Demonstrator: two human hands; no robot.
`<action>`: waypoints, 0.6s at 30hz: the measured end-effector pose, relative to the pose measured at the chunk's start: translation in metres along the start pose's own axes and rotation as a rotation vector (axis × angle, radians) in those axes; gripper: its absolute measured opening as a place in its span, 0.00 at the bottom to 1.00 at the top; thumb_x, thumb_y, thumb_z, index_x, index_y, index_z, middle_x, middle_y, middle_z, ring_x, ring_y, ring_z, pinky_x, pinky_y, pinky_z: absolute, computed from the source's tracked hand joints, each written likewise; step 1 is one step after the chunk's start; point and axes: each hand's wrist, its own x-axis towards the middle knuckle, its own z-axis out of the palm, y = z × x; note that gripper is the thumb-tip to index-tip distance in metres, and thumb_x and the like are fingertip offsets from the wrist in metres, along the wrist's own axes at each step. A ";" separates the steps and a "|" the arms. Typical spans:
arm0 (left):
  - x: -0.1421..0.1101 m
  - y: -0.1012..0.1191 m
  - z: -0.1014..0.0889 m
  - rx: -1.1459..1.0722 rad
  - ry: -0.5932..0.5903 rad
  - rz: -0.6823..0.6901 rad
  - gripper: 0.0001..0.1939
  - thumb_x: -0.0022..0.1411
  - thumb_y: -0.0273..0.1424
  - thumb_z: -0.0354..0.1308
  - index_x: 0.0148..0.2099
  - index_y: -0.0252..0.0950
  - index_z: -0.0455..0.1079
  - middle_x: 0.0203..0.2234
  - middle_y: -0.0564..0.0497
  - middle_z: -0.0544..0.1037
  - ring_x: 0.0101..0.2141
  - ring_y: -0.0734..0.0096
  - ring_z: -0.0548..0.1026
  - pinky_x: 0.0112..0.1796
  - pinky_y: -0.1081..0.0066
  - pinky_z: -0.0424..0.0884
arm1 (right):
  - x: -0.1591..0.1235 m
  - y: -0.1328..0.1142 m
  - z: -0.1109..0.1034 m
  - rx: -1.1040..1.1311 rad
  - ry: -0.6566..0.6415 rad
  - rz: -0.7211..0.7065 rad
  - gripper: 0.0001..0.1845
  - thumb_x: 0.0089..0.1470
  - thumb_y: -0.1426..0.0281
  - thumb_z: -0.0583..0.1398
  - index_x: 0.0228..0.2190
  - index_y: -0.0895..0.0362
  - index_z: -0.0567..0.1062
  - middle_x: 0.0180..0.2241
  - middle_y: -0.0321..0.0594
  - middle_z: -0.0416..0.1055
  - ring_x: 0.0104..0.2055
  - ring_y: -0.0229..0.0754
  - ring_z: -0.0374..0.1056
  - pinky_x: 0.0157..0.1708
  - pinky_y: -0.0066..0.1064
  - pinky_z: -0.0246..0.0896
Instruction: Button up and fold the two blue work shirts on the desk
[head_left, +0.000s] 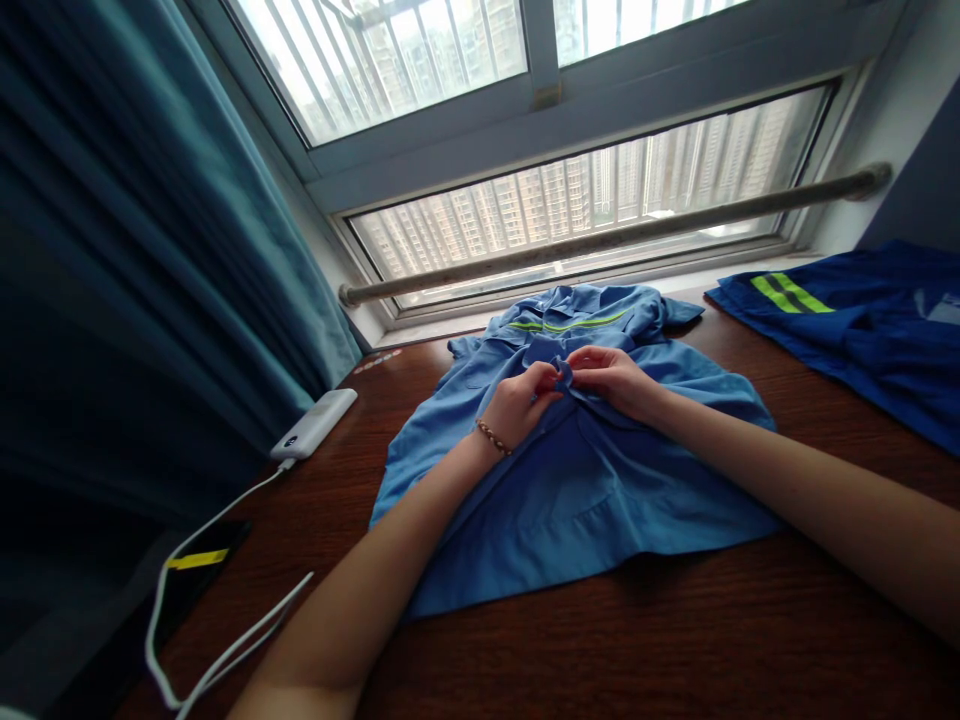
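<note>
A light blue work shirt (pixel 525 520) with a yellow-green stripe across its chest lies spread on the table, collar toward the window. My left hand (pixel 519 402), with a beaded bracelet on the wrist, pinches the shirt's front edge near the middle. Right beside it, my right hand (pixel 609 380) pinches the same raised bit of cloth from the other side. The front edge is lifted and bunched between my fingertips. Any button there is too small or too covered to make out.
A darker blue garment (pixel 885 330) with yellow-green bands lies at the right. On the left, a white power bank (pixel 315 424) has a white cable (pixel 217 515) plugged in, near a dark flat object (pixel 202 570) and a curtain (pixel 150 250). A metal rail (pixel 615 240) crosses the window.
</note>
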 end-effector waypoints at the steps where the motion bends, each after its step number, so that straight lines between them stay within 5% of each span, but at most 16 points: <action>1: -0.003 -0.003 0.006 -0.007 0.036 -0.004 0.10 0.57 0.31 0.52 0.42 0.36 0.60 0.32 0.51 0.74 0.33 0.72 0.74 0.35 0.73 0.69 | 0.000 0.001 -0.001 -0.039 0.002 0.000 0.13 0.35 0.71 0.66 0.29 0.57 0.74 0.28 0.35 0.72 0.29 0.35 0.67 0.31 0.26 0.61; 7: -0.017 -0.013 0.030 0.024 0.086 0.048 0.08 0.58 0.29 0.50 0.41 0.34 0.61 0.31 0.49 0.73 0.33 0.71 0.73 0.34 0.71 0.70 | 0.003 0.009 -0.008 -0.236 -0.045 0.012 0.13 0.36 0.69 0.65 0.28 0.60 0.73 0.27 0.37 0.72 0.29 0.35 0.67 0.32 0.26 0.62; 18: -0.019 -0.022 0.034 0.049 0.083 0.078 0.13 0.57 0.27 0.51 0.46 0.35 0.58 0.31 0.49 0.74 0.33 0.70 0.74 0.34 0.71 0.71 | 0.003 0.016 -0.009 -0.324 -0.013 0.020 0.15 0.36 0.67 0.65 0.29 0.59 0.71 0.24 0.35 0.71 0.26 0.36 0.68 0.28 0.27 0.64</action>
